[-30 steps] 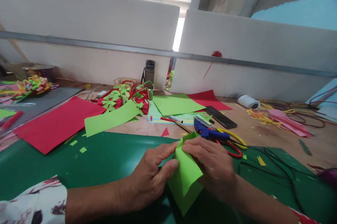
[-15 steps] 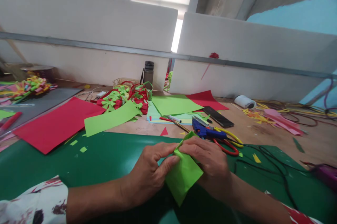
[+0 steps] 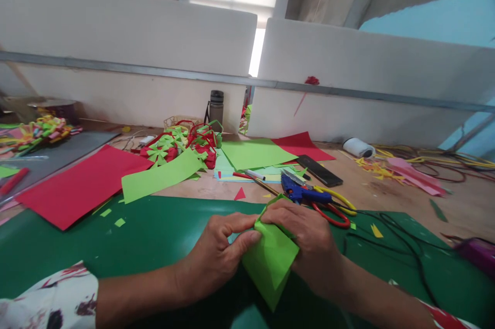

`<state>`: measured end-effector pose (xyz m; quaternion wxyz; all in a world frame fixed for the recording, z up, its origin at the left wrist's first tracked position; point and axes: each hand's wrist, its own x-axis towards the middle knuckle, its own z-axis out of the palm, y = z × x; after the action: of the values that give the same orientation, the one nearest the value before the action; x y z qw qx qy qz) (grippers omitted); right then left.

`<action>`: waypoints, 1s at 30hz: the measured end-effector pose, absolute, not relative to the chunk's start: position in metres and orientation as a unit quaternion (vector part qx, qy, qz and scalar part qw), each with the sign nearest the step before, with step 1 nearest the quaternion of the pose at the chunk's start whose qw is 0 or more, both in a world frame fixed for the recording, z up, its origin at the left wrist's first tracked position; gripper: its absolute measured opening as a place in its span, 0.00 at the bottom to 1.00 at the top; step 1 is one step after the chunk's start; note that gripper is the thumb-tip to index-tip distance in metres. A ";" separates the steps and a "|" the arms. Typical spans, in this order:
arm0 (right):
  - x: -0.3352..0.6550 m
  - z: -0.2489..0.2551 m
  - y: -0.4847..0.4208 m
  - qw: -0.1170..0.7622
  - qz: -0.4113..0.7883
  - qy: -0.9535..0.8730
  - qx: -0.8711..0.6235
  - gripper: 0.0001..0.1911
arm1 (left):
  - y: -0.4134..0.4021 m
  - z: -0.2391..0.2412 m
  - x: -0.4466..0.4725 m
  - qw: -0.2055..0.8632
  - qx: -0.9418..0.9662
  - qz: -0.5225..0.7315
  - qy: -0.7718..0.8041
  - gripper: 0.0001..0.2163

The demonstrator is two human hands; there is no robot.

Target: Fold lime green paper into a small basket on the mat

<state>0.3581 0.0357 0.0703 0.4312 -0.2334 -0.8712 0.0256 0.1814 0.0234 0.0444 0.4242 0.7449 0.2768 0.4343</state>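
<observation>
Between my two hands is a folded piece of bright green paper (image 3: 270, 257), held above the dark green mat (image 3: 162, 231). My left hand (image 3: 226, 244) pinches its upper left edge between thumb and forefinger. On the other side, my right hand (image 3: 299, 228) grips the top and right part, its fingers bent over the upper fold. The lower end of the paper hangs down as a point, with a second layer showing behind it. Part of the fold is hidden under my right fingers.
Beyond my right hand lie a blue glue gun (image 3: 303, 190) and scissors with red handles (image 3: 334, 218). A black phone (image 3: 320, 170) is further back. On the left are a red sheet (image 3: 85, 184) and a green strip (image 3: 162, 177). A dark bottle (image 3: 216, 112) stands behind red-green paper crafts (image 3: 178, 146).
The green paper's lower end has opened a little, showing another layer on the right, and its tip sits slightly lower. Both hands keep nearly the same grip.
</observation>
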 end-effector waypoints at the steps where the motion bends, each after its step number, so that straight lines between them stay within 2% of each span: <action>1: 0.358 0.070 0.036 0.431 0.026 -0.871 -0.235 0.04 | 0.023 0.044 0.182 0.433 0.740 0.432 0.280 0.13; 10: 0.363 0.066 0.037 0.419 0.035 -0.873 -0.248 0.07 | 0.029 0.048 0.180 0.403 0.739 0.427 0.331 0.11; 13: 0.364 0.066 0.038 0.410 0.038 -0.874 -0.259 0.05 | 0.028 0.052 0.181 0.459 0.694 0.439 0.340 0.10; 19: 0.362 0.067 0.039 0.391 0.041 -0.885 -0.251 0.03 | 0.026 0.053 0.187 0.599 0.581 0.413 0.365 0.14; 21: 0.361 0.068 0.039 0.391 0.041 -0.885 -0.248 0.01 | 0.026 0.053 0.188 0.616 0.561 0.420 0.360 0.15; 27: 0.359 0.068 0.038 0.381 0.020 -0.884 -0.270 0.04 | 0.028 0.052 0.187 0.643 0.530 0.417 0.362 0.14; 30: 0.358 0.070 0.037 0.378 0.045 -0.885 -0.268 0.07 | 0.029 0.049 0.186 0.640 0.529 0.427 0.358 0.13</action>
<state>0.3578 0.0367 0.0695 0.3778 -0.2683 -0.8850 0.0448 0.1858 0.0292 0.0488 0.6401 0.5290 0.3583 0.4268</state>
